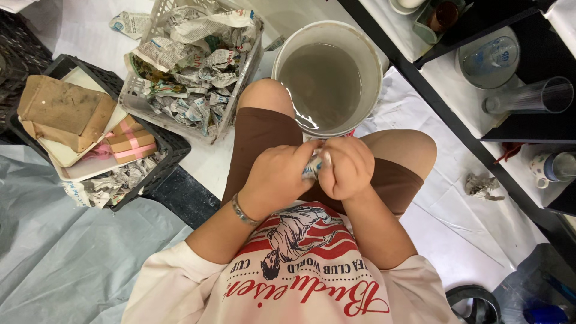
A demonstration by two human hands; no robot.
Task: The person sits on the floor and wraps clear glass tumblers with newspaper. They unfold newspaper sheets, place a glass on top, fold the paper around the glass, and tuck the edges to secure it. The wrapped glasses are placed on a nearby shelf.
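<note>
You are sitting on a floor [447, 237] covered with white sheeting. Your left hand [277, 177] and right hand [346, 166] are meeting over your lap, the fingers of both curling tightly around a small wad of newspaper [312, 166], mostly hidden between them. Just beyond your knees a white bucket [329, 78] is holding murky grey water. To its left a pale crate [191, 60] is holding crumpled newspaper, and a black crate [96, 129] is holding cardboard pieces.

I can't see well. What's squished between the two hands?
A small wad of wet newspaper sits between the left hand and right hand, seen from the head camera.
</note>
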